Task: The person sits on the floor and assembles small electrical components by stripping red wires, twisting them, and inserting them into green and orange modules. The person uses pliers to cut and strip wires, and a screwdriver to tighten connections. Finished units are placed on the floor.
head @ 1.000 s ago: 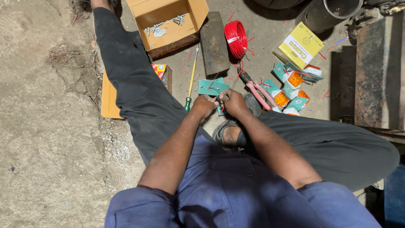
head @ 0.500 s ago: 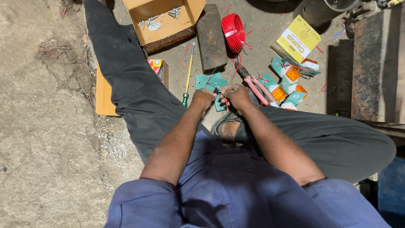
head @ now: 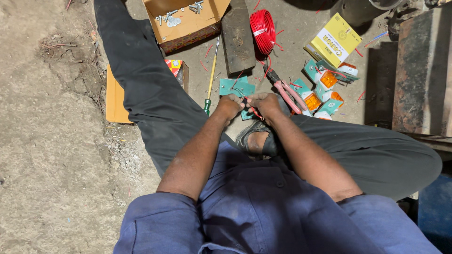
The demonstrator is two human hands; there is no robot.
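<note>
Head view: we sit on the floor, our left hand [head: 229, 104] and right hand [head: 265, 102] both closed around a thin red wire [head: 254, 112] just below the teal switch plate [head: 235, 86]. Right of that plate lie pink-handled pliers [head: 287, 93]; above it, the red wire coil [head: 262, 29], uncut.

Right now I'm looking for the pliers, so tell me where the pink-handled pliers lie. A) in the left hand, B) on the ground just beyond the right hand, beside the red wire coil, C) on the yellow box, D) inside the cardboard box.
B: the pliers lie on the ground just past the right hand, below the red wire coil.
</note>
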